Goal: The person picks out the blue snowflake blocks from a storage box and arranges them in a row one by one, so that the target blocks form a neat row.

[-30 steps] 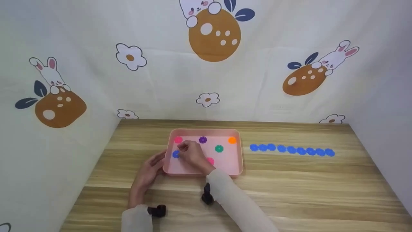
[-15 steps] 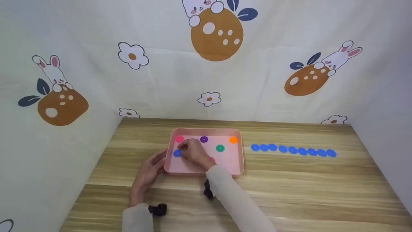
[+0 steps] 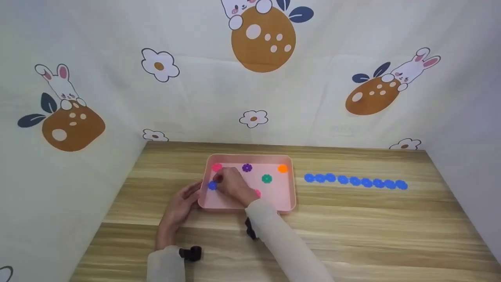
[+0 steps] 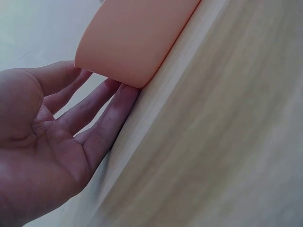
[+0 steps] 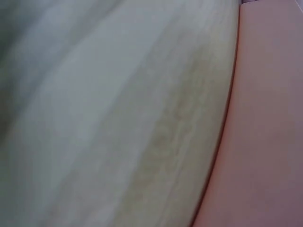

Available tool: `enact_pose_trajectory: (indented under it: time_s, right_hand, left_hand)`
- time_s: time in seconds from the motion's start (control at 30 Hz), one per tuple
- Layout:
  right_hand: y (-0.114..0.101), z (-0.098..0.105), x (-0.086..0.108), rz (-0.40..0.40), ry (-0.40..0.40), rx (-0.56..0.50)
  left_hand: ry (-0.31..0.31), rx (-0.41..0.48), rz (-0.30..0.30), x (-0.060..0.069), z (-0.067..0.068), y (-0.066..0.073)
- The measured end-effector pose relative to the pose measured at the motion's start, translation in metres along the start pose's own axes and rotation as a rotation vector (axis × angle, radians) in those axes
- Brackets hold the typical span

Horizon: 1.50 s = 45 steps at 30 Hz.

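A pink tray (image 3: 274, 201) stands on the table with several small flower-shaped plastic pieces in it. My left hand (image 3: 181, 207) is at its left side; in the left wrist view the hand's extended fingers (image 4: 90, 111) touch the end wall of the tray. Over the tray's left half is my right hand (image 3: 235, 184), its fingers bent down. Their tips meet the right edge of a blue flower piece (image 3: 212, 185); whether they pinch it is hidden. The right wrist view shows only table and tray wall (image 5: 265, 118), without the hand.
Also in the tray are pink (image 3: 217, 167), purple (image 3: 247, 167), green (image 3: 267, 178) and orange (image 3: 282, 168) pieces, plus another pink one (image 3: 257, 193) partly behind the right wrist. Right of the tray runs a row of several blue flower pieces (image 3: 355, 181). Patterned cloth (image 3: 207, 90) walls the table.
The right hand and the blue piece at its fingertips have shifted slightly left within the tray. My left hand stays at the tray's side. The head view has moved a little.
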State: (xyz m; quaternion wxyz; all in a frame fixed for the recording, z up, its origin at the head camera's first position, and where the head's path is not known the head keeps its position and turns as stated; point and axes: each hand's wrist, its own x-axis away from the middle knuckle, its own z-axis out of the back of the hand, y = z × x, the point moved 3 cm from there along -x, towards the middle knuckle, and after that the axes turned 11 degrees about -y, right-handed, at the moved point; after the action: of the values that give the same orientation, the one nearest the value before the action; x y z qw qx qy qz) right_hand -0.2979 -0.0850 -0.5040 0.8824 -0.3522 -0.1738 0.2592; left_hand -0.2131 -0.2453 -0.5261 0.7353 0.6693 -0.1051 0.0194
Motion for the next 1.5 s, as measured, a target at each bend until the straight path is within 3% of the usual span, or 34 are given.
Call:
enact_pose_trajectory:
  time_s: [0.23,0.67,1.0,1.5]
  right_hand:
    - [0.001,0.000,0.001,-0.020,-0.045,-0.003]
    - [0.002,0.001,0.006,-0.134,-0.076,-0.084]
    - [0.001,0.003,0.012,-0.092,-0.081,-0.041]
    - [0.003,0.005,0.013,-0.083,-0.099,-0.022]
  left_hand:
    - [-0.013,0.012,-0.007,0.000,0.000,0.002]
    - [-0.017,-0.021,0.018,0.000,-0.002,0.001]
    - [-0.011,0.028,0.004,0.000,0.000,0.002]
    - [-0.001,-0.042,0.043,0.002,0.001,0.001]
